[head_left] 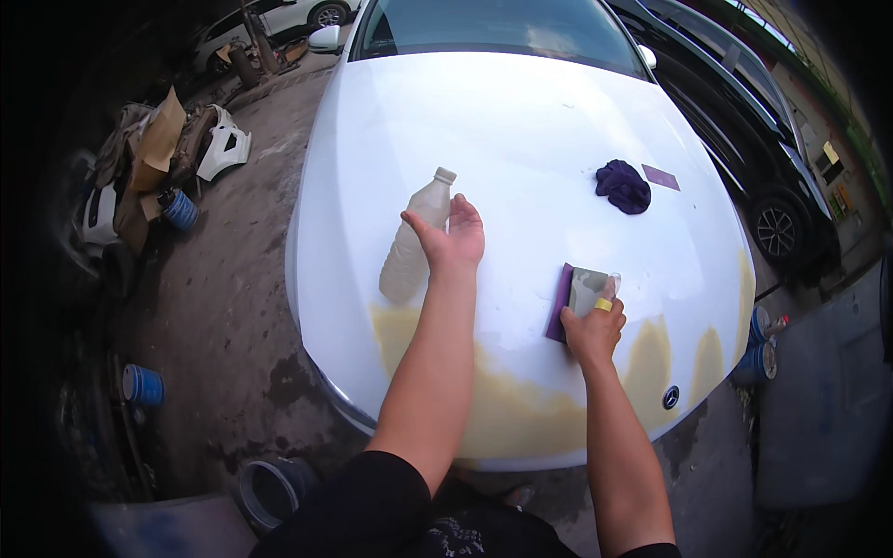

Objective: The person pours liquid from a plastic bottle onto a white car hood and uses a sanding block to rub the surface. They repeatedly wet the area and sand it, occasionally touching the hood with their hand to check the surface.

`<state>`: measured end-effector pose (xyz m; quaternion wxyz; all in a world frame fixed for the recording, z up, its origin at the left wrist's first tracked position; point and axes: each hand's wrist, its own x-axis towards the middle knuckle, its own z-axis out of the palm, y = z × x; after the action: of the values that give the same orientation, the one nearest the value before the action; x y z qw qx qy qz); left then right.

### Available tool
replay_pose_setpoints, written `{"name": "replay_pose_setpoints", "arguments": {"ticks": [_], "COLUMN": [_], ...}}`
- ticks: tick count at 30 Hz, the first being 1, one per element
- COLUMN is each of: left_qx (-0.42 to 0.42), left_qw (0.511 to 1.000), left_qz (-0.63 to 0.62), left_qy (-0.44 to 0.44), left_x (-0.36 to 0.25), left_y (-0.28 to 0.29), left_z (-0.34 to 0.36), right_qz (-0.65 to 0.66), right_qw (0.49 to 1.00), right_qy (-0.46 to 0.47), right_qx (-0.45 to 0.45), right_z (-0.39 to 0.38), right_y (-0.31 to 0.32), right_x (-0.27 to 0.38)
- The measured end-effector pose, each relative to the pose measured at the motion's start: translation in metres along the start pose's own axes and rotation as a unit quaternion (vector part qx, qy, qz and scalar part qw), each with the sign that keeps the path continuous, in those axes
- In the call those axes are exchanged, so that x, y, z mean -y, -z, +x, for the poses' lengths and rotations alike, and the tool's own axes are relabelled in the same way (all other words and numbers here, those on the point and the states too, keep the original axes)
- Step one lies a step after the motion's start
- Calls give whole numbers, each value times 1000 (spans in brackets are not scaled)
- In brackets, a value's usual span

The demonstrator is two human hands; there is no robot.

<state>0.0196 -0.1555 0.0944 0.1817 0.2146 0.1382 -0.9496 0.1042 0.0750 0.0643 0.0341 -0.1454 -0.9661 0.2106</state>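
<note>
A cloudy, ribbed plastic bottle [407,260] leans at a slant over the white car hood [521,139]. My left hand [449,234] is closed round its upper part, thumb on one side and fingers on the other. In my right hand [595,325] is a grey-green sanding block [587,290] with purple sandpaper [559,302] along its left side. A yellow band circles one finger of that hand. Block and hand are over the hood, just above dull yellowish patches [530,409] along its front. Part of the block hides behind my fingers.
Farther up the hood lie a crumpled dark purple cloth [623,187] and a flat purple sheet [660,177]. A black car [735,121] stands close on the right. Blue cans [143,384] and a bucket [270,491] are on the floor; car parts [224,144] are piled left.
</note>
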Motion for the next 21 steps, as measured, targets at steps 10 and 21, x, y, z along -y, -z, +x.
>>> {"name": "replay_pose_setpoints", "arguments": {"ticks": [10, 21], "left_qx": [-80, 129], "left_qw": [986, 794], "left_qz": [127, 594], "left_qy": [68, 7], "left_x": [-34, -75], "left_y": [4, 67], "left_z": [29, -14], "right_qz": [161, 458], "right_qw": [981, 883], "right_qy": [82, 78], "right_qx": [-71, 60], "right_z": [-22, -31], "right_y": [13, 58], "right_x": [1, 16]}}
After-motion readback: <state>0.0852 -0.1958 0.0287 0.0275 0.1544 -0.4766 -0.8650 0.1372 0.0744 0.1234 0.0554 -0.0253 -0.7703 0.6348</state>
